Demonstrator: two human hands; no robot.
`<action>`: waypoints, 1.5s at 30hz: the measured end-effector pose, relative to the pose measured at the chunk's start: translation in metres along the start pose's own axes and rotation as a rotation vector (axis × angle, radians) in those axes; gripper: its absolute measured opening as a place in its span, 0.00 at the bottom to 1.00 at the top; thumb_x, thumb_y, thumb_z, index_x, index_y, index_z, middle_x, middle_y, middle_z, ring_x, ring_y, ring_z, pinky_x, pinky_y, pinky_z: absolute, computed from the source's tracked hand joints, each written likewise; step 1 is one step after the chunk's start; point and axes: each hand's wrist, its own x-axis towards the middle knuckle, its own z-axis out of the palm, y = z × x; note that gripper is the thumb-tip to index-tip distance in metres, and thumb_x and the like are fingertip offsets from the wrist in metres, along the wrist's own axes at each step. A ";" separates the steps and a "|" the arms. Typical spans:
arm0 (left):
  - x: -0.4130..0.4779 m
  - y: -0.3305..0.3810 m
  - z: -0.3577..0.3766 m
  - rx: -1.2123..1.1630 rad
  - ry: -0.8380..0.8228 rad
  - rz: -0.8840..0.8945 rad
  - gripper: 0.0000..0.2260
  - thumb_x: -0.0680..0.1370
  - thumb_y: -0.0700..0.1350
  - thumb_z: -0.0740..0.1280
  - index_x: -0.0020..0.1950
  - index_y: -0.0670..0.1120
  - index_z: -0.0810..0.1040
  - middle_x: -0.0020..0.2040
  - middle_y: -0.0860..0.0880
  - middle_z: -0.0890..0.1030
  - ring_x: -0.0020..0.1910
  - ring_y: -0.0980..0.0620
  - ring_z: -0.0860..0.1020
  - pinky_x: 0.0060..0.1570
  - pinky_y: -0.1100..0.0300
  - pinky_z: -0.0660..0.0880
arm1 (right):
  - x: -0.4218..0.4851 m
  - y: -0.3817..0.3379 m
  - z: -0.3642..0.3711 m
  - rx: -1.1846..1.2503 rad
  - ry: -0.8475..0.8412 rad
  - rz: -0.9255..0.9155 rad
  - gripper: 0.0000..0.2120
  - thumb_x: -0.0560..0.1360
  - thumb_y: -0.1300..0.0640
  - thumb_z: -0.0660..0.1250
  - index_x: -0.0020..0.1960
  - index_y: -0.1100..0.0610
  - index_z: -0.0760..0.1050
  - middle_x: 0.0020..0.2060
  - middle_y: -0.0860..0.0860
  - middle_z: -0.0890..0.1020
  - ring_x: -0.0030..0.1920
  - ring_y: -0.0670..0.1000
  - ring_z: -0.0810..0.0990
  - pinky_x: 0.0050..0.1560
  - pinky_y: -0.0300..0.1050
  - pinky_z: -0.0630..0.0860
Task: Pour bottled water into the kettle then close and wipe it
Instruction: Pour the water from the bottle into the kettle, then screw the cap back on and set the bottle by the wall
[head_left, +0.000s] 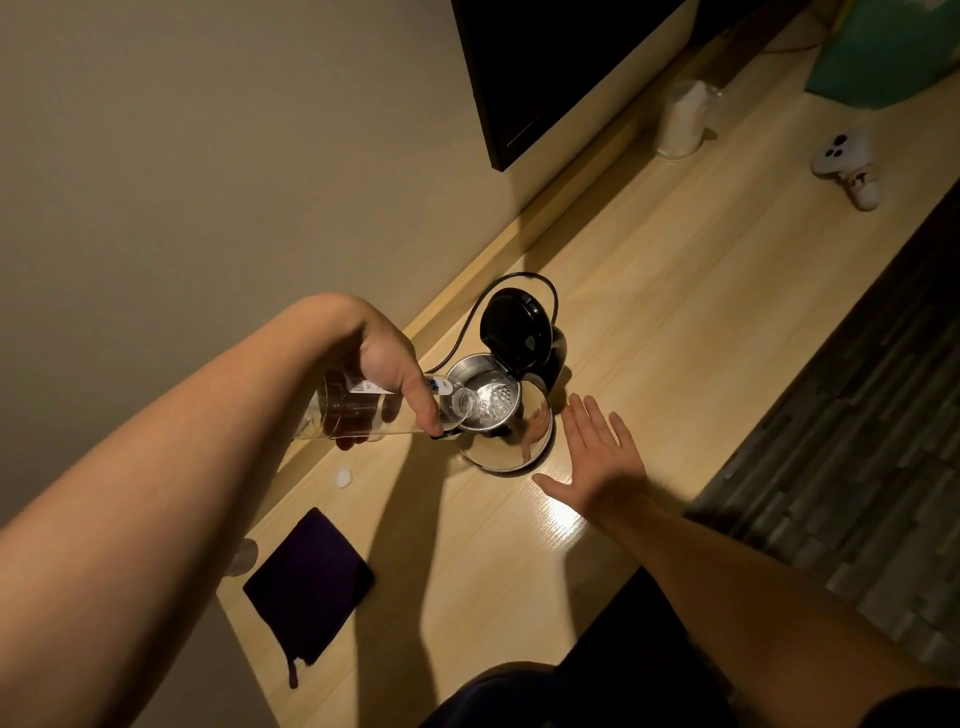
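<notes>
A steel kettle (511, 444) stands on the wooden desk (675, 322) with its black lid (511, 327) tipped up and open. My left hand (395, 379) grips a clear plastic water bottle (353, 410), tilted nearly flat, its open mouth over the kettle's opening. Water lies inside the kettle. My right hand (597, 452) rests flat and open on the desk just right of the kettle, not touching it. A dark folded cloth (306, 577) lies on the desk near the front left. The white bottle cap (343, 477) sits on the desk below the bottle.
The kettle's black cord (467, 322) runs back toward the wall. Farther along the desk stand a clear cup (680, 122), a white controller (847, 161) and a teal bag (883, 52). A dark screen (545, 62) hangs on the wall. The desk's edge runs along the right.
</notes>
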 end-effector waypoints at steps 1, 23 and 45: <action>0.001 0.001 0.001 0.006 -0.001 0.000 0.32 0.76 0.55 0.76 0.67 0.31 0.73 0.62 0.24 0.80 0.53 0.30 0.82 0.65 0.39 0.78 | 0.000 0.000 0.000 0.002 -0.002 0.003 0.50 0.75 0.25 0.57 0.83 0.61 0.57 0.84 0.57 0.56 0.84 0.56 0.54 0.81 0.61 0.58; 0.069 -0.079 0.142 -0.859 0.399 0.721 0.37 0.63 0.62 0.84 0.61 0.42 0.77 0.51 0.34 0.86 0.47 0.35 0.86 0.54 0.37 0.83 | 0.007 0.002 0.000 -0.004 -0.107 0.045 0.51 0.75 0.21 0.47 0.85 0.55 0.44 0.85 0.52 0.45 0.84 0.52 0.40 0.83 0.56 0.43; 0.094 -0.088 0.246 -1.744 1.102 0.916 0.31 0.71 0.43 0.80 0.71 0.58 0.74 0.60 0.51 0.84 0.59 0.50 0.85 0.54 0.52 0.84 | -0.005 -0.215 -0.195 0.758 -0.289 -0.501 0.47 0.66 0.34 0.76 0.80 0.42 0.61 0.75 0.40 0.70 0.74 0.40 0.68 0.73 0.42 0.68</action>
